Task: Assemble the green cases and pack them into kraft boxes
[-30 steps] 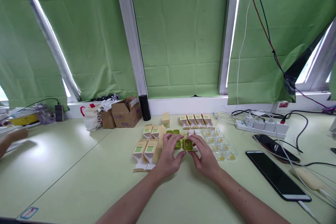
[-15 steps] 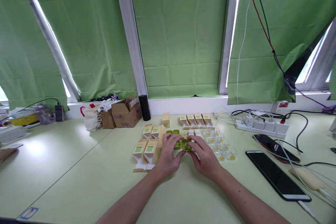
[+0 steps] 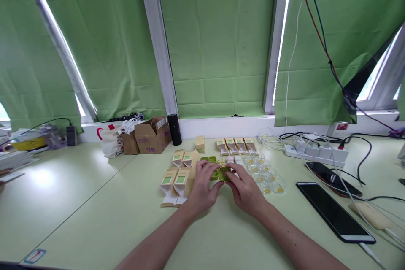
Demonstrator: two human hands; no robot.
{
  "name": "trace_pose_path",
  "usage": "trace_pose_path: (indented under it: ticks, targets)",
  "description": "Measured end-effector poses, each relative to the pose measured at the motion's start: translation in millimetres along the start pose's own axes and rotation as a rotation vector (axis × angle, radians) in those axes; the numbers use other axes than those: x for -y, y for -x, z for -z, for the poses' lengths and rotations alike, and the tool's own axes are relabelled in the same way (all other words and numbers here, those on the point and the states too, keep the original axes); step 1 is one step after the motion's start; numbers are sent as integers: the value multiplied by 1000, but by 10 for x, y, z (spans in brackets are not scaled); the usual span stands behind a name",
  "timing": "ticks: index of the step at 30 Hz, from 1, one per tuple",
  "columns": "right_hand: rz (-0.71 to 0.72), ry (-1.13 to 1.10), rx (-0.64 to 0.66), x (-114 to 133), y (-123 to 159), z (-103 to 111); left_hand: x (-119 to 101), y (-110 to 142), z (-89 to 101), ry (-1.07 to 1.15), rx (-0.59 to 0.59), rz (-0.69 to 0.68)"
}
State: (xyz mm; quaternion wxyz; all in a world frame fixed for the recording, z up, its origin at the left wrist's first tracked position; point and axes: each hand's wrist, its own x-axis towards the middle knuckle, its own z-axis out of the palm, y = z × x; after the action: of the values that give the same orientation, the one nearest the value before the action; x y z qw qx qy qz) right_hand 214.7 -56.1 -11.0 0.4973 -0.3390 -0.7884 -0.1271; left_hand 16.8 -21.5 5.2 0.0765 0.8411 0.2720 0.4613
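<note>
A small green square case (image 3: pixel 224 174) is between my two hands, low over the table. My left hand (image 3: pixel 202 190) pinches it from the left, with the thumb at its near edge. From the right, my right hand (image 3: pixel 247 190) grips it, its fingertips at the rim and partly over the inside. Just behind sit more green square cases (image 3: pixel 211 159), partly hidden by my left hand. Beige cartons with green windows (image 3: pixel 181 180) stand left of my left hand. Clear plastic cups with yellow centres (image 3: pixel 266 179) lie to the right of my right hand.
More beige cartons (image 3: pixel 237 146) line the back, near small pinkish-white blocks (image 3: pixel 230 159). At right lie a phone (image 3: pixel 335 211), a dark device (image 3: pixel 332 179), cables and a power strip (image 3: pixel 316 152). A cardboard box (image 3: pixel 152 137) and black cylinder (image 3: pixel 174 130) stand back left.
My right fingers have shifted slightly over the green case's opening. At the far left edge, another person's hand and a flat object have moved a little.
</note>
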Motion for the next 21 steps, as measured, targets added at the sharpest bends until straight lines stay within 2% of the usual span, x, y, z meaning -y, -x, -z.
trace_pose_path:
  ticks: [7, 14, 21]
  targets:
    - [7, 17, 9, -16, 2, -16, 21, 15, 3, -6, 2, -6]
    - [-16, -15, -39, -19, 11, -14, 1, -1, 20, -4, -18, -5]
    - [-28, -24, -17, -26, 22, -18, 6, 4, 13, -11, -15, -4]
